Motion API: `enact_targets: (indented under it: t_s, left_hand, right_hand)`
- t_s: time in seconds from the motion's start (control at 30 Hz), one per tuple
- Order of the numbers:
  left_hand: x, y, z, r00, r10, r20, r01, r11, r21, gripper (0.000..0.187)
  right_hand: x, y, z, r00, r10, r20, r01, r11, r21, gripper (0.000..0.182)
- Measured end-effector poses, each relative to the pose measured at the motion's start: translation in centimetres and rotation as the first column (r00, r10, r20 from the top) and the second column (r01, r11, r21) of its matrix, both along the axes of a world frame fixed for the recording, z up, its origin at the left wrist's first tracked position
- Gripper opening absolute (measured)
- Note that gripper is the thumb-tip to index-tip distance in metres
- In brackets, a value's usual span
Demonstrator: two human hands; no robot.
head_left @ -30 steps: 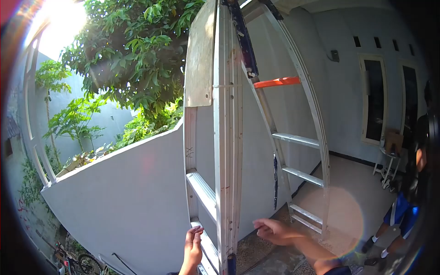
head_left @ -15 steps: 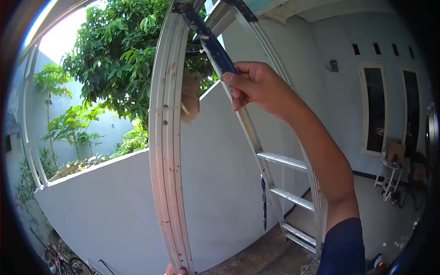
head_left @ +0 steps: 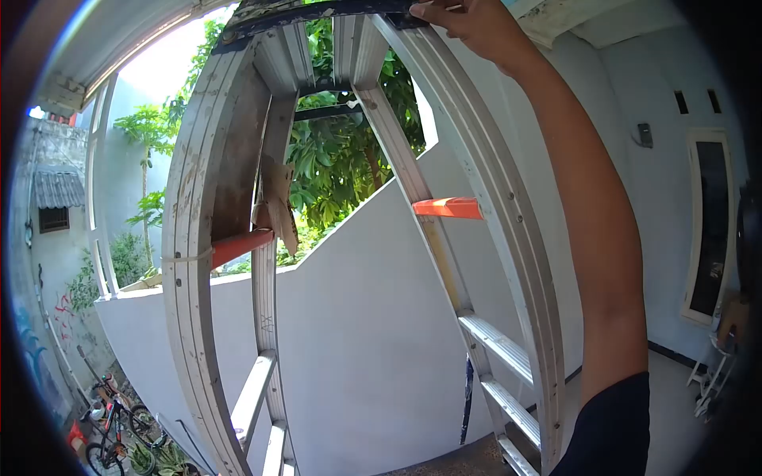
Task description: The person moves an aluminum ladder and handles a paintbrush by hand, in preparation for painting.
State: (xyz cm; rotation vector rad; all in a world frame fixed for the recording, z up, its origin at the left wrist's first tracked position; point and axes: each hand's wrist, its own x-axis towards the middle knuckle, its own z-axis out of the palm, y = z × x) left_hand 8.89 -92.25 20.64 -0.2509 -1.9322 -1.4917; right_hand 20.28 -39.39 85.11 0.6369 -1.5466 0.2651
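Observation:
An aluminium stepladder (head_left: 508,206) stands before me with its legs spread apart. My right hand (head_left: 480,28) reaches up to its dark, paint-worn top, thumb and fingers closed at the right corner; the frame's upper edge cuts off part of the fingers. Two orange-red bars, a left bar (head_left: 240,247) and a right bar (head_left: 448,208), run between front and rear rails. A torn piece of cardboard (head_left: 278,202) hangs inside the left side. Light cord (head_left: 186,257) is wrapped around the left front rail. My left hand is out of view.
Behind the ladder stands a low white wall (head_left: 357,333) with a sloping top edge, with leafy trees beyond. Bicycles (head_left: 119,428) are at lower left. A narrow window (head_left: 709,226) and a small white stand (head_left: 714,365) are at right.
The ladder has gone from a narrow, side-on look to a wide view between its spread legs. My right hand has moved from the dark bar up to the top. My left hand has left view.

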Motion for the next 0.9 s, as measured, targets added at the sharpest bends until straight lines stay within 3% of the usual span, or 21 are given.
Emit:
enact_targets:
  t_s: [0.03, 0.07, 0.13, 0.17, 0.2, 0.23, 0.27, 0.33, 0.43, 0.47, 0.6, 0.67, 0.7, 0.77, 0.8, 0.87, 0.9]
  left_hand:
    - [0.1, 0.0, 0.1, 0.998, -0.034, 0.043, 0.032, 0.998, 0.059, 0.056]
    - [0.8, 1.4, 2.1, 0.991, -0.05, -0.122, 0.047, 0.999, -0.026, 0.062]
    - [1.4, 1.8, 3.2, 0.989, -0.035, -0.142, 0.025, 0.997, -0.077, 0.066]
    - [1.9, 2.7, 4.6, 0.985, -0.029, -0.168, 0.008, 0.992, -0.127, 0.069]
    - [3.0, 3.9, 5.9, 0.998, 0.037, -0.05, -0.04, 0.997, -0.064, 0.072]
    - [3.2, 4.4, 6.3, 0.998, 0.044, -0.051, -0.047, 0.997, -0.062, 0.072]
    - [3.3, 4.7, 6.5, 0.998, 0.045, -0.035, -0.046, 0.999, -0.027, 0.07]
    - [2.9, 4.2, 6.1, 0.998, 0.041, -0.052, -0.042, 0.999, -0.034, 0.065]
    - [2.5, 3.6, 5.2, 0.996, 0.082, 0.027, -0.081, 0.996, -0.034, 0.063]
    - [2.8, 3.9, 5.7, 0.997, 0.059, -0.052, -0.061, 0.997, -0.041, 0.062]
    - [2.6, 3.5, 5.4, 0.996, 0.091, -0.014, -0.092, 0.994, -0.055, 0.063]
    - [2.7, 3.7, 5.6, 0.999, 0.03, -0.015, -0.03, 0.999, -0.014, 0.065]
    - [2.7, 3.6, 5.5, 0.999, 0.03, -0.012, -0.03, 0.999, -0.013, 0.065]
    - [2.4, 3.6, 4.9, 0.994, 0.104, 0.03, -0.104, 0.994, -0.018, 0.067]
    - [2.5, 3.8, 4.9, 0.994, 0.102, 0.037, -0.101, 0.995, -0.018, 0.067]
    - [2.8, 4.4, 4.9, 0.99, 0.127, -0.063, -0.127, 0.992, 0.008, 0.067]
    - [1.3, 2.2, 1.4, 0.981, 0.179, -0.074, -0.183, 0.982, -0.046, 0.072]
  right_hand:
    - [0.0, 0.1, -0.4, 0.998, 0.028, 0.058, -0.027, 0.999, -0.022, 0.03]
    - [-0.4, 0.3, -0.8, 0.997, 0.041, 0.059, -0.039, 0.999, -0.022, 0.03]
    - [-1.0, 0.3, -1.5, 0.976, 0.215, 0.042, -0.212, 0.975, -0.07, 0.03]
    - [-1.2, 0.5, -1.3, 0.975, 0.217, 0.044, -0.214, 0.975, -0.066, 0.03]
    - [-1.4, 0.5, -1.0, 0.966, 0.247, 0.071, -0.242, 0.967, -0.077, 0.03]
    - [-1.6, 0.7, -0.6, 0.955, 0.281, 0.099, -0.272, 0.958, -0.093, 0.03]
    - [-1.7, 0.8, -0.2, 0.952, 0.289, 0.1, -0.28, 0.955, -0.094, 0.03]
    - [-2.2, 0.8, 0.4, 0.993, 0.113, -0.012, -0.114, 0.993, -0.02, 0.029]
    - [-2.2, 1.0, -0.4, 0.953, 0.282, 0.111, -0.273, 0.958, -0.086, 0.026]
    - [-1.7, 0.8, -1.1, 0.957, 0.266, 0.114, -0.253, 0.961, -0.115, 0.023]
    - [-2.7, 1.6, -1.1, 0.95, 0.275, 0.145, -0.257, 0.958, -0.13, 0.022]
    - [-3.8, 1.6, -0.4, 0.974, 0.21, -0.089, -0.197, 0.971, 0.135, 0.034]
    - [-3.9, 2.1, -0.2, 0.974, 0.21, -0.086, -0.197, 0.971, 0.136, 0.034]
    - [-2.4, 1.0, -1.6, 0.975, 0.171, 0.139, -0.179, 0.983, 0.047, 0.061]
    - [-2.6, 0.8, -2.4, 0.975, 0.169, 0.145, -0.177, 0.983, 0.046, 0.061]
    - [-2.9, 0.0, -4.0, 0.999, 0.011, -0.034, -0.009, 0.997, 0.073, 0.082]
    - [-2.7, -0.3, -4.7, 1.0, 0.021, -0.011, -0.02, 0.997, 0.077, 0.082]
